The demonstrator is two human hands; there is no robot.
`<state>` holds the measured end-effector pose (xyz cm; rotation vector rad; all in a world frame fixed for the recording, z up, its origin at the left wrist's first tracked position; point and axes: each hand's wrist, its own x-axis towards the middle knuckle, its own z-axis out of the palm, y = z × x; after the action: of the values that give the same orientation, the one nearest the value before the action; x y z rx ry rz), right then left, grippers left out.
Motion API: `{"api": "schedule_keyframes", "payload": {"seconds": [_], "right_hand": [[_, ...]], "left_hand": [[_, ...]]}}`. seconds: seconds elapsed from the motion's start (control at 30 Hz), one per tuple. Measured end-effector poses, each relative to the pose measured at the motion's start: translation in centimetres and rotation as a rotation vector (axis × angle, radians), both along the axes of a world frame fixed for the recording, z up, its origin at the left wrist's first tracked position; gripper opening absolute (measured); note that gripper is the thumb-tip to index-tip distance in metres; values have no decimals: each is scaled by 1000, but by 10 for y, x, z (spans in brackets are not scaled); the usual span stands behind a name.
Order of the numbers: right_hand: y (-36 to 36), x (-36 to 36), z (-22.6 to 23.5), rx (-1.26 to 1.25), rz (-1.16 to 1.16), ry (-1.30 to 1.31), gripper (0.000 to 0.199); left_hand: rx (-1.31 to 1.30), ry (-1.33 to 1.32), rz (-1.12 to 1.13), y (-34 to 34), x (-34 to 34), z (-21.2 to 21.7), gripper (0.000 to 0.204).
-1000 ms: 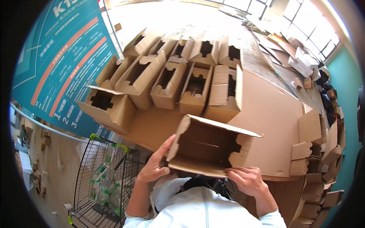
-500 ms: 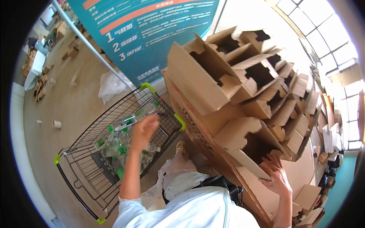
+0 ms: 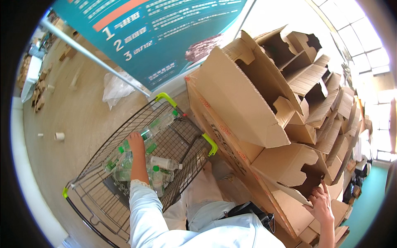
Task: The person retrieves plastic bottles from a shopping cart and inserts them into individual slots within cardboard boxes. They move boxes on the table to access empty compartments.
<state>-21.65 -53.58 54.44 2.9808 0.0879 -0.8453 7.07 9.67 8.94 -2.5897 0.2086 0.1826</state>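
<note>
A shopping cart (image 3: 93, 206) of black wire with green corner pieces stands at my left. Clear plastic bottles (image 3: 158, 182) with green caps and labels lie in its basket. Down among them, my left hand (image 3: 136, 144) is curled over a bottle (image 3: 144, 134); its fingertips are partly hidden. At the right, my right hand (image 3: 321, 203) holds the near edge of an open cardboard box (image 3: 285, 165), with fingers at its opening. The inside of this box is dark, and its contents cannot be made out.
Several open cardboard boxes (image 3: 244, 97) are stacked at the right on a large carton (image 3: 223, 138). A teal banner (image 3: 165, 49) stands ahead, with a metal pole (image 3: 95, 58) beside it. Clear plastic sheeting (image 3: 118, 89) and a white roll (image 3: 59, 136) lie on the floor.
My left hand has gone from above the cart down and left onto the bottles. My right hand stays at the box's edge. The view has shifted, bringing the stacked boxes closer.
</note>
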Motion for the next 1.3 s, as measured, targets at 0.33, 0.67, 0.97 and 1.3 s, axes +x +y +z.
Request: {"api": "schedule_keyframes", "payload": {"seconds": [0.33,0.67,0.97,1.3], "right_hand": [[17,-19,5,-53,-83,-23,16],[18,-38,3,140,-170,-188,22],[9,-65,-27,385,-55,-604,20],[12,-93,-48,548,-193,-850,11]], "left_hand": [[-10,85,-83,-1,10,17,24],[-921,184,249,-22,-62,200,67],[-2465,826,-266,-244,-116,416,100],[41,760,-1245,-528,-143,527,53]]}}
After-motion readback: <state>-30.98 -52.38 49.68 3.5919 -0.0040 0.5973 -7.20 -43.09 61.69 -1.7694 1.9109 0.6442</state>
